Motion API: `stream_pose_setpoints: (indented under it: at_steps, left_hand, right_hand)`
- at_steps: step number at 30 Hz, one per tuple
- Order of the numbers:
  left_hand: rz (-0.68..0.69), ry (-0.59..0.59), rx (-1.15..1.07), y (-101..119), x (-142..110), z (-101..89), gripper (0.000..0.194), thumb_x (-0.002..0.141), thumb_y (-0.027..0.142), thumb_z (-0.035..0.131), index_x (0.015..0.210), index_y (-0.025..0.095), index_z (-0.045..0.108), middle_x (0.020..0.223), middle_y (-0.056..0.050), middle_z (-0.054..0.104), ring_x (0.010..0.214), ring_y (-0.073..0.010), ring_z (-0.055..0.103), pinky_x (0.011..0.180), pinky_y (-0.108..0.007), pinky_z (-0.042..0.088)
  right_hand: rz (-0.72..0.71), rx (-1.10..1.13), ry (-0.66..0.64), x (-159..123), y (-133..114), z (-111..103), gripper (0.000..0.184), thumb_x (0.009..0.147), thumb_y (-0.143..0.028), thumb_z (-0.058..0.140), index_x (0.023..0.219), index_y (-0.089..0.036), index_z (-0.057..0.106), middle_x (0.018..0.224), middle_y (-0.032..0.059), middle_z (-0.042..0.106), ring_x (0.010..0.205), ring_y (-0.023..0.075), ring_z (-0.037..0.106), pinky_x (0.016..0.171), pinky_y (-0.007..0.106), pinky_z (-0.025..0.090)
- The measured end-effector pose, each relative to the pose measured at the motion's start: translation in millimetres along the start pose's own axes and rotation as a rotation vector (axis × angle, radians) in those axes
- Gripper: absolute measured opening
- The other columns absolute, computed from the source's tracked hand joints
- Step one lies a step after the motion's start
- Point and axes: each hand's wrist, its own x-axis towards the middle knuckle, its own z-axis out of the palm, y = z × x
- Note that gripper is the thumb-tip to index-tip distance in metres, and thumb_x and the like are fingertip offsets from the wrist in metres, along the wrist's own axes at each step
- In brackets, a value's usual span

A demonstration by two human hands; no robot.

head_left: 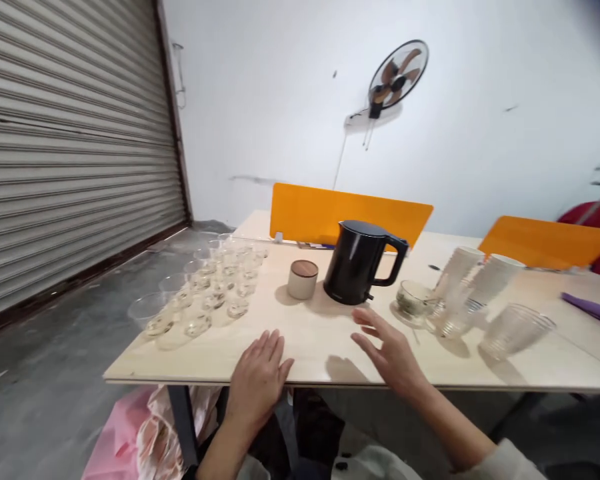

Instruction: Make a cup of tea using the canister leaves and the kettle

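Observation:
My left hand [257, 381] rests flat on the front edge of the light wooden table [305, 343], fingers spread, holding nothing. My right hand [387, 353] hovers just above the table, open, fingers pointing toward a black electric kettle [361, 263] that stands a short way beyond it. A small beige canister with a brown lid [303, 279] sits left of the kettle. A low glass bowl [414, 297] stands right of the kettle.
Several clear plastic cups [207, 290] stand in rows on the table's left end. Stacks of clear cups [473, 287] lie tilted at the right, one cup [516, 329] on its side. Orange dividers [330, 212] stand behind. A pink bag [125, 443] lies on the floor.

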Motion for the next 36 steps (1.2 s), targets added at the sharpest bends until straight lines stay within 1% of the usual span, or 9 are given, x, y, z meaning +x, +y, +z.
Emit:
stream_pose_setpoints:
  at_steps: [7, 10, 12, 15, 20, 23, 29, 32, 36]
  left_hand:
    - [0.024, -0.002, 0.018, -2.8, -4.2, 0.0, 0.043, 0.103, 0.04, 0.043, 0.132, 0.017, 0.065, 0.141, -0.011, 0.063, 0.133, -0.031, 0.056, 0.107, -0.047, 0.048]
    - [0.019, 0.004, 0.007, -2.9, -5.2, -0.2, 0.044, 0.103, 0.041, 0.042, 0.133, 0.018, 0.065, 0.141, -0.01, 0.063, 0.133, -0.0311, 0.057, 0.106, -0.048, 0.049]
    - [0.017, 0.007, 0.011, -3.1, -6.0, 0.2, 0.046, 0.104, 0.042, 0.04, 0.133, 0.018, 0.065, 0.141, -0.01, 0.063, 0.132, -0.0309, 0.058, 0.105, -0.049, 0.05]
    - [0.03, -0.002, 0.037, -4.3, -6.9, 1.5, 0.048, 0.104, 0.043, 0.037, 0.134, 0.017, 0.064, 0.141, -0.01, 0.063, 0.133, -0.0305, 0.057, 0.105, -0.048, 0.049]
    - [0.05, -0.008, 0.072, -6.2, -7.2, 2.9, 0.051, 0.105, 0.045, 0.036, 0.135, 0.014, 0.063, 0.142, -0.01, 0.063, 0.133, -0.0304, 0.057, 0.106, -0.047, 0.049]
    - [0.054, -0.005, 0.07, -6.1, -6.8, 2.4, 0.051, 0.105, 0.045, 0.035, 0.134, 0.014, 0.063, 0.141, -0.011, 0.063, 0.133, -0.0305, 0.057, 0.105, -0.047, 0.049]
    - [0.038, 0.017, 0.055, -5.3, -6.7, 1.7, 0.049, 0.104, 0.045, 0.036, 0.133, 0.019, 0.065, 0.141, -0.01, 0.063, 0.132, -0.0303, 0.058, 0.105, -0.047, 0.05]
    - [0.042, 0.016, 0.05, -5.4, -6.8, 2.0, 0.049, 0.104, 0.046, 0.037, 0.133, 0.018, 0.065, 0.141, -0.01, 0.063, 0.132, -0.0302, 0.057, 0.106, -0.047, 0.049]
    - [0.044, 0.002, 0.053, -5.8, -6.8, 2.6, 0.049, 0.104, 0.045, 0.036, 0.134, 0.016, 0.064, 0.141, -0.01, 0.063, 0.133, -0.0307, 0.057, 0.106, -0.048, 0.048]
  right_hand:
    - [0.201, -0.53, 0.411, -38.2, 54.0, -173.6, 0.036, 0.09, -0.051, 0.058, 0.11, -0.024, 0.07, 0.102, 0.0081, 0.077, 0.075, 0.0236, 0.071, 0.072, 0.039, 0.057]
    - [0.287, -0.743, 0.52, -41.7, 77.8, -222.5, 0.034, 0.092, -0.049, 0.055, 0.109, -0.025, 0.071, 0.101, 0.008, 0.077, 0.073, 0.0226, 0.07, 0.073, 0.037, 0.053]
    - [0.301, -0.794, 0.502, -37.9, 91.4, -238.4, 0.033, 0.092, -0.047, 0.053, 0.108, -0.024, 0.072, 0.101, 0.0082, 0.077, 0.074, 0.0224, 0.07, 0.072, 0.036, 0.051]
    - [0.245, -0.847, 0.378, -23.9, 106.3, -239.7, 0.033, 0.093, -0.042, 0.052, 0.109, -0.022, 0.073, 0.105, 0.0082, 0.076, 0.079, 0.0228, 0.069, 0.073, 0.035, 0.049]
    - [0.206, -1.067, 0.098, 8.1, 119.1, -218.1, 0.031, 0.094, -0.031, 0.053, 0.112, -0.02, 0.075, 0.123, 0.0114, 0.072, 0.109, 0.0299, 0.063, 0.083, 0.039, 0.047]
    - [0.229, -1.155, -0.019, 22.1, 124.0, -209.5, 0.028, 0.093, -0.023, 0.054, 0.109, -0.02, 0.076, 0.121, 0.0121, 0.072, 0.107, 0.0293, 0.062, 0.083, 0.039, 0.044]
    - [0.348, -1.226, -0.056, 31.5, 119.4, -208.3, 0.03, 0.096, -0.023, 0.046, 0.088, -0.02, 0.074, 0.092, 0.0146, 0.074, 0.086, 0.0262, 0.066, 0.07, 0.035, 0.037]
    - [0.363, -1.217, -0.065, 27.5, 110.0, -208.1, 0.028, 0.096, -0.026, 0.047, 0.086, -0.023, 0.073, 0.091, 0.0129, 0.073, 0.079, 0.0248, 0.065, 0.066, 0.034, 0.035]
    - [0.335, -1.186, -0.076, 17.2, 96.1, -200.8, 0.027, 0.097, -0.028, 0.047, 0.087, -0.024, 0.072, 0.091, 0.0103, 0.073, 0.084, 0.0249, 0.066, 0.066, 0.033, 0.034]
